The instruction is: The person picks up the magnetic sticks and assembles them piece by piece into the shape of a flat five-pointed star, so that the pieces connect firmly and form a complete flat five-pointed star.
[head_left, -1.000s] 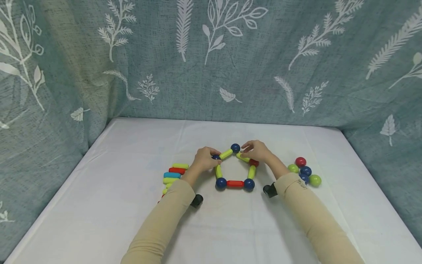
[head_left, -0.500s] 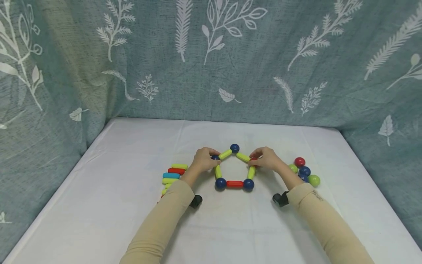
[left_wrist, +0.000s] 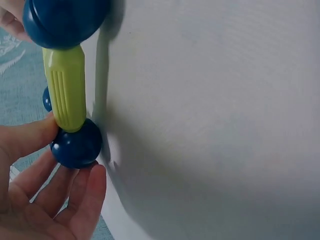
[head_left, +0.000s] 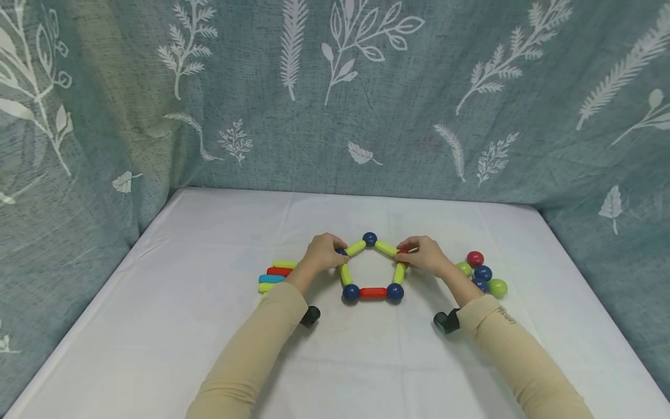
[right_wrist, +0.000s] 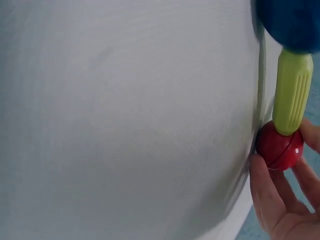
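Observation:
A five-sided ring of balls and rods lies on the white cloth. Its near side is a red rod (head_left: 373, 293) between two blue balls; the other sides are yellow-green rods. My left hand (head_left: 323, 254) pinches the blue ball (left_wrist: 76, 143) at the ring's left corner, thumb on one side and fingertips on the other. At the right corner, the thumb and fingers of my right hand (head_left: 423, 256) grip a red ball (right_wrist: 280, 146), which a yellow-green rod (right_wrist: 292, 92) meets. Another blue ball (head_left: 369, 239) forms the far corner, with a rod reaching it from either side.
Left of the ring, a row of red, blue and yellow-green rods (head_left: 272, 279) lies partly behind the left forearm. Several loose balls (head_left: 483, 273) cluster at the right, beside the right forearm. A patterned curtain (head_left: 335, 116) hangs behind the table (head_left: 220, 233).
My right hand has gone from beside the far right rod to the red ball and now grips it. The far blue ball has come slightly nearer and left. My left hand keeps its hold.

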`<action>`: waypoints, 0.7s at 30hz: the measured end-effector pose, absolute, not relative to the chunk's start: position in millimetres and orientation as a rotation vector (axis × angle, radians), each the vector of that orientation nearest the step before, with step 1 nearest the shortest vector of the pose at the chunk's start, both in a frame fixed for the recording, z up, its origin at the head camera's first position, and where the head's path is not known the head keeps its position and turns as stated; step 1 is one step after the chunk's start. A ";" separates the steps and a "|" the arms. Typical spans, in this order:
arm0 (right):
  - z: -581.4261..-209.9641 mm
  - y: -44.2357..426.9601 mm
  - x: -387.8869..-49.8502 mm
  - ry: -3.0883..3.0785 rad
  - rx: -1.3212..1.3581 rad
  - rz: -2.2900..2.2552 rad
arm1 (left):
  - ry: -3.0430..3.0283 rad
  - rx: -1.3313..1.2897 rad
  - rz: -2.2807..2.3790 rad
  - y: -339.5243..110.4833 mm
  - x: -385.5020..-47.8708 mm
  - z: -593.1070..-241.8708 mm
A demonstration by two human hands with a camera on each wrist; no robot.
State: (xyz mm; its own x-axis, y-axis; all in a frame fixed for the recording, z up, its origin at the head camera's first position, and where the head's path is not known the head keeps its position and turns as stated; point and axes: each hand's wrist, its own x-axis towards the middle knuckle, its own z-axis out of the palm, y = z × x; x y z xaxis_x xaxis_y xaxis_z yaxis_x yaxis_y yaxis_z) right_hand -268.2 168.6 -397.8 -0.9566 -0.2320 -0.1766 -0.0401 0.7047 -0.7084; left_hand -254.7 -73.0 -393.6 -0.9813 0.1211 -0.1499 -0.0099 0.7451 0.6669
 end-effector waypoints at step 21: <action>-397.2 170.4 -218.2 2.600 -0.313 -1.090 | 2.825 0.125 0.886 -84.6 -235.8 -390.3</action>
